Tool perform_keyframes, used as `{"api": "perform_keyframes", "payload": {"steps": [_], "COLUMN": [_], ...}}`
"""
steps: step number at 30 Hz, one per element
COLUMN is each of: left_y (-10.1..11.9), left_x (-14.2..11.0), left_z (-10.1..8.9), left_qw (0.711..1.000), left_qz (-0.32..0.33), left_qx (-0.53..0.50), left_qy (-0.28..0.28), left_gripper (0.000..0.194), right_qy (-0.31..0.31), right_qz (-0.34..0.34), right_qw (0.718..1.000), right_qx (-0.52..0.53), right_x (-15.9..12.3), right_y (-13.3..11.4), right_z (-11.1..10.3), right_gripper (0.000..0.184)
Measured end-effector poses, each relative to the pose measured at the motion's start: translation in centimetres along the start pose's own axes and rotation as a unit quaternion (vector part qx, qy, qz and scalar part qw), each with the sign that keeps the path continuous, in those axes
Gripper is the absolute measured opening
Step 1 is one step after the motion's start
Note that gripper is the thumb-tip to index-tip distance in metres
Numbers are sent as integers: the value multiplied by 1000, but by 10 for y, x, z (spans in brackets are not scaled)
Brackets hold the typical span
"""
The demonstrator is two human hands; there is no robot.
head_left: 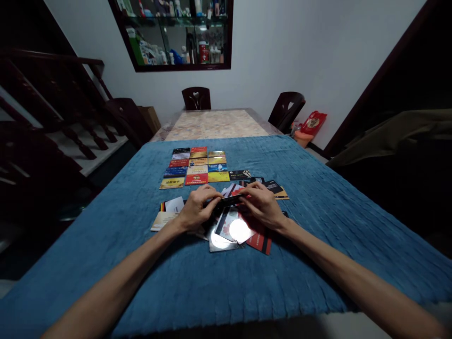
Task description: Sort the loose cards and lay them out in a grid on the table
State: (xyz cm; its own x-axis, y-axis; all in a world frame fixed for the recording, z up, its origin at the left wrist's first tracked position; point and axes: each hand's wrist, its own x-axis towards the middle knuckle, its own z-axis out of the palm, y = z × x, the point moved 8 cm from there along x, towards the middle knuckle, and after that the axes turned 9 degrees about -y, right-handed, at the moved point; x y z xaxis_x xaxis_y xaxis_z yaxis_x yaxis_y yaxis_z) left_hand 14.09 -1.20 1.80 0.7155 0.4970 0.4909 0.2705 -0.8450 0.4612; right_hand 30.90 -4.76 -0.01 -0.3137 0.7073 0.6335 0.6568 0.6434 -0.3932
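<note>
Between my two hands a dark card [230, 201] is pinched, tilted so that it shows nearly edge-on. My left hand [198, 207] grips its left end and my right hand [262, 203] its right end, thumbs and fingers closed. Below them lies a loose heap of plastic cards, with a shiny silver card [221, 242] and a red card [260, 241] at its near side. Beyond the hands, several colourful cards stand in neat columns, among them a gold card [172, 182] and a red card [197, 179]. A black card [240, 175] lies at the row's right end.
A blue cloth [318, 226] covers the near part of the long table, with a patterned tabletop [215, 123] beyond. Dark chairs [196, 98] stand around it. A red bag [313, 123] sits at the far right, and a stair railing [52, 94] runs along the left.
</note>
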Motion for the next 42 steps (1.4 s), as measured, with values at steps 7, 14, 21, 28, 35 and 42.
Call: {"api": "perform_keyframes", "payload": {"steps": [7, 14, 21, 28, 35, 42], "left_y": [-4, -6, -4, -10, -8, -3], "left_x": [-2, -6, -6, -7, -6, -6], "left_z": [-1, 5, 11, 8, 5, 1], "left_qw": [1000, 998, 996, 997, 997, 998], "left_qz": [15, 1, -13, -38, -31, -27], "left_qx": [20, 58, 85, 68, 62, 49], "left_qy": [16, 0, -23, -1, 21, 35], "left_gripper": [22, 29, 29, 30, 29, 29], "right_qy": [0, -18, -29, -49, -45, -41], "right_qz": [17, -6, -17, -44, -75, -91], "right_qw": [1000, 1000, 999, 994, 986, 979], "right_qx": [-8, -14, -36, -85, -141, -176], "right_x": [0, 0, 1, -1, -3, -1], "right_y": [3, 0, -3, -5, -9, -16], "right_z": [1, 2, 2, 8, 11, 10], "right_gripper": [13, 29, 24, 28, 39, 47]}}
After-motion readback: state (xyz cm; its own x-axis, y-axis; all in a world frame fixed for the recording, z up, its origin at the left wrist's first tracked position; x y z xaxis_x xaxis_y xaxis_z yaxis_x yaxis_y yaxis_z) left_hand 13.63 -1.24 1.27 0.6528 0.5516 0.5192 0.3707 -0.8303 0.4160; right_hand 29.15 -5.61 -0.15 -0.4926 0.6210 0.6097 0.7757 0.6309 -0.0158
